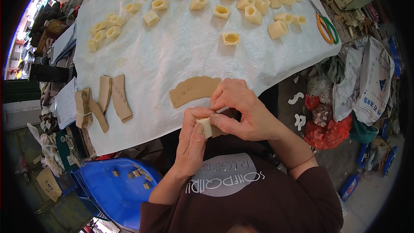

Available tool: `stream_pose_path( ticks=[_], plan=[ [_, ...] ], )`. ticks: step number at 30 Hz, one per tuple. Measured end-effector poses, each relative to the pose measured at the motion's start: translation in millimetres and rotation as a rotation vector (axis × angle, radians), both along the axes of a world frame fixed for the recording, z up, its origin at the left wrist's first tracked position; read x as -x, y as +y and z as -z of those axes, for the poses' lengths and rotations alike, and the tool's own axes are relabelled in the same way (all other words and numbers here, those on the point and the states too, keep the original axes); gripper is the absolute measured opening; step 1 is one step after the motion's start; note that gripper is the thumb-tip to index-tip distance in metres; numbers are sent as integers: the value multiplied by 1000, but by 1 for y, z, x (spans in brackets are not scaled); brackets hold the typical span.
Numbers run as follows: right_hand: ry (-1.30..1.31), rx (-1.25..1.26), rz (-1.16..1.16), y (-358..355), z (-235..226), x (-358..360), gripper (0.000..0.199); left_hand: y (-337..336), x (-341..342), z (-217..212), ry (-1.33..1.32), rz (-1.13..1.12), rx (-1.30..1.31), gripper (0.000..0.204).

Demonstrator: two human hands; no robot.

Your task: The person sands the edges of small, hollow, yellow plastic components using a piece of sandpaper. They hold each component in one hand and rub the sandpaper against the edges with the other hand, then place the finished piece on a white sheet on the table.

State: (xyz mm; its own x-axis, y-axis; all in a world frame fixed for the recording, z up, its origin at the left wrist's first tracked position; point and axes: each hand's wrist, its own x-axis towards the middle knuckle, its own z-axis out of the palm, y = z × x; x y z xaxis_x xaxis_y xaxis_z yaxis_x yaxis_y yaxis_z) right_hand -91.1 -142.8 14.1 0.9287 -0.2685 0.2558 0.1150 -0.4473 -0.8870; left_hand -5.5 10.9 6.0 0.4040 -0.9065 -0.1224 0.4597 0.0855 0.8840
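Observation:
Close in front of my chest, my left hand (pixel 191 142) grips a small cream-coloured block (pixel 207 127) between thumb and fingers. My right hand (pixel 243 111) meets it there, thumb and fingertips pinched together at the block's upper edge. A tan paper piece (pixel 218 131) shows under the right thumb, against the block; most of it is hidden by the fingers. Just beyond my hands, a curved tan paper cut-out (pixel 194 91) with a wavy edge lies flat on the white sheet (pixel 142 69).
Several hollow cream blocks (pixel 230 39) are spread over the far part of the sheet. Tan strips (pixel 121 98) and a tied bundle (pixel 82 108) lie at left. Scissors (pixel 327 29) rest at the far right. A blue basin (pixel 114 194) with small blocks stands lower left; bags (pixel 332 129) lie right.

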Motion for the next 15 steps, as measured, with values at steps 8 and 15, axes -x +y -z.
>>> stream_pose_path(
  ticks=[8,15],
  plan=[
    [54,4,7,5,-3,4,16,-2,5,6,37,-20,28,34],
    [59,-3,8,8,0,4,23,-4,6,7,59,-49,17,34]
  ],
)
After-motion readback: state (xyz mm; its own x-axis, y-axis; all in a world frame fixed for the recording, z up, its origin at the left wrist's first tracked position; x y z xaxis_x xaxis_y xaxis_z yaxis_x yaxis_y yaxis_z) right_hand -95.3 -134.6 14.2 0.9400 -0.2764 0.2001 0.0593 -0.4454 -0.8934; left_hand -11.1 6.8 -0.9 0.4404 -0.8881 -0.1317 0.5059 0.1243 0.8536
